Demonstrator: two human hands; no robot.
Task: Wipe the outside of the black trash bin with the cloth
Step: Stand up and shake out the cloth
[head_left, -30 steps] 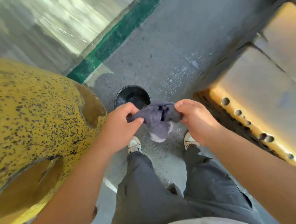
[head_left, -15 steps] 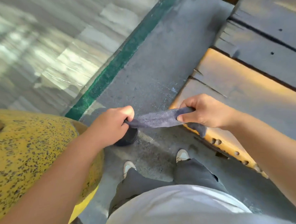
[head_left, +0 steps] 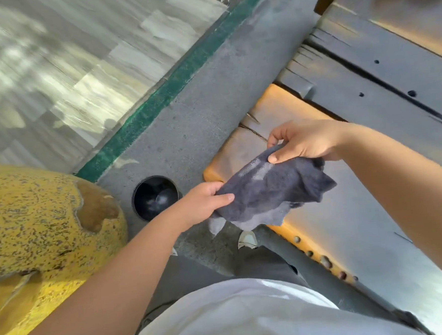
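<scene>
Unfurled since half a second ago, when it was pulled into a taut strip between two fists, the grey cloth (head_left: 270,192) now hangs as a loose, crumpled sheet, and the right hand has lifted higher and farther from the left.

At far left looms a speckled yellow boulder-like form (head_left: 42,225), its paint chipped to brown. Just beside it, on the grey concrete floor (head_left: 198,111), stands the black trash bin (head_left: 155,197), small, round and open-topped, seen from almost straight above so that only its rim and dim interior show; its outer wall is hidden from this angle. A green painted stripe (head_left: 168,92) runs diagonally behind it.

Next comes the left hand (head_left: 204,202), pinching the cloth's lower left edge between thumb and curled fingers, close above the bin but not touching it. The cloth spans the gap to the right hand (head_left: 303,141), which pinches the upper corner between thumb and fingertips. Below, the toe of a pale shoe (head_left: 247,239) peeks out, and a worn yellow-edged platform (head_left: 271,115) fills the right.

The cloth looks soft, light and limp, likely to drape and bunch, so it would probably wipe best gathered into a pad in one palm. The bin appears light plastic, smooth and apt to slide or tip under pressure; steadying it at the rim with the free hand seems wise while the other works round the wall. No wiping has begun.
</scene>
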